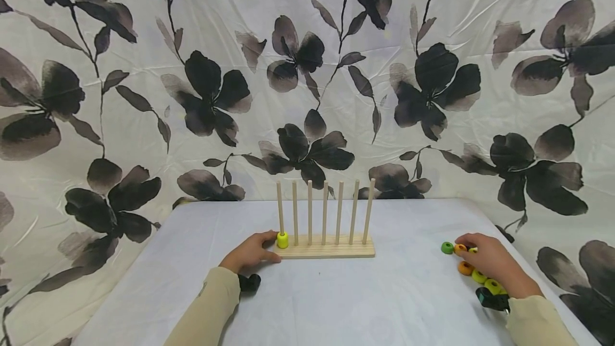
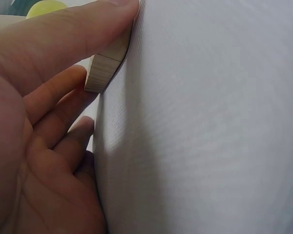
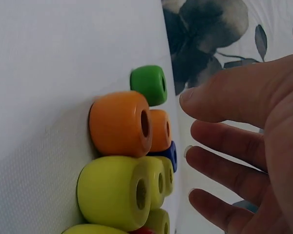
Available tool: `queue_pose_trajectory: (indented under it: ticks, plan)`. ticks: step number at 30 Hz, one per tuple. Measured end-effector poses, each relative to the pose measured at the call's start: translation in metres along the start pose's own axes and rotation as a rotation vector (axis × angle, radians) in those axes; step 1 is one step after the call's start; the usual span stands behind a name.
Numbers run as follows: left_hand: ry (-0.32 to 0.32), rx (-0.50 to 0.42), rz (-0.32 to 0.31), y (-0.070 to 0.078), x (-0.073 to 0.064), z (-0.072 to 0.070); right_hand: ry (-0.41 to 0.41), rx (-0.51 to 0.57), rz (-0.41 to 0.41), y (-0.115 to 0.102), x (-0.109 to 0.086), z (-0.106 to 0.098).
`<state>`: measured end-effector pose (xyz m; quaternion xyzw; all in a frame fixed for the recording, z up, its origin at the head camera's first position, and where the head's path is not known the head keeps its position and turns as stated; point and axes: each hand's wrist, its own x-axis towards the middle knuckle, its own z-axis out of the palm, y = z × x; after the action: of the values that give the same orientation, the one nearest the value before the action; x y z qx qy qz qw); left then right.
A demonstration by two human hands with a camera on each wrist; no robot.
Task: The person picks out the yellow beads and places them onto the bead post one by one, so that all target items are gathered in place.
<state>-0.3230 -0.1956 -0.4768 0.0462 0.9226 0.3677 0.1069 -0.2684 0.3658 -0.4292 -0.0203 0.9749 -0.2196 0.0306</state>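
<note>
A wooden stand (image 1: 326,250) with several upright pegs sits on the white table. Around the foot of its leftmost peg is a yellow bead (image 1: 282,241). My left hand (image 1: 251,252) holds the left end of the base, thumb along the near side and fingers behind, as the left wrist view shows. Over at the right, my right hand (image 1: 490,258) is above a group of loose beads, its fingers apart and nothing between them. In the right wrist view an orange bead (image 3: 118,124), a yellow bead (image 3: 110,192) and a green bead (image 3: 147,85) lie beside the fingers.
Partly behind the front beads are a blue bead (image 3: 172,155) and a sliver of red bead (image 3: 142,230). A flowered cloth (image 1: 307,84) hangs behind the table (image 1: 336,303). The bead group lies near the table's right edge.
</note>
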Motion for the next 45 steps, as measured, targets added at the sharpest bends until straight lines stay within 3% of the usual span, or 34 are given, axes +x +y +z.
queue_pose_trajectory:
  ticks: [29, 45]
  plan:
    - [0.005, -0.005, 0.012, 0.0, -0.001, 0.0, 0.021, -0.03, 0.104, 0.015, 0.005, 0.005]
    - [0.003, -0.002, 0.001, -0.001, -0.002, 0.0, 0.052, 0.01, 0.188, 0.019, 0.011, 0.015]
